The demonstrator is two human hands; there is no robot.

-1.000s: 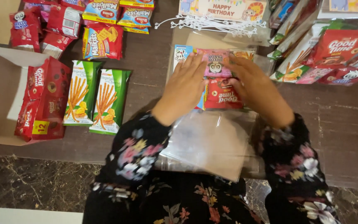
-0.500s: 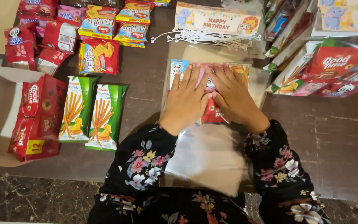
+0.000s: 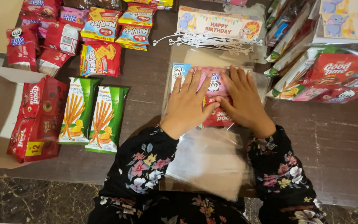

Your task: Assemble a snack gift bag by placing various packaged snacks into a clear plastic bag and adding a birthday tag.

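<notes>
Snack packets [image 3: 212,97] sit inside a clear plastic bag [image 3: 208,161] at the centre of the dark worktop [image 3: 336,141], the bag's open end trailing toward six o'clock over the worktop's edge. Both hands lie flat on top of them, seemingly to press the packets level and push air out of the bag. The left hand [image 3: 187,101] has its fingers spread and extended toward twelve o'clock, palm down, pinching nothing; the right hand [image 3: 243,99] mirrors it, fingers splayed and flat, thumbs meeting over a red packet. Neither grip closes on anything (it is pressure, not a hold). At nine o'clock lie two green stick-biscuit packs [image 3: 94,116] side by side, with a red box [image 3: 38,120] beyond them. At twelve o'clock a birthday card header [image 3: 218,23] rests above a bundle of white ties [image 3: 208,41].
</notes>
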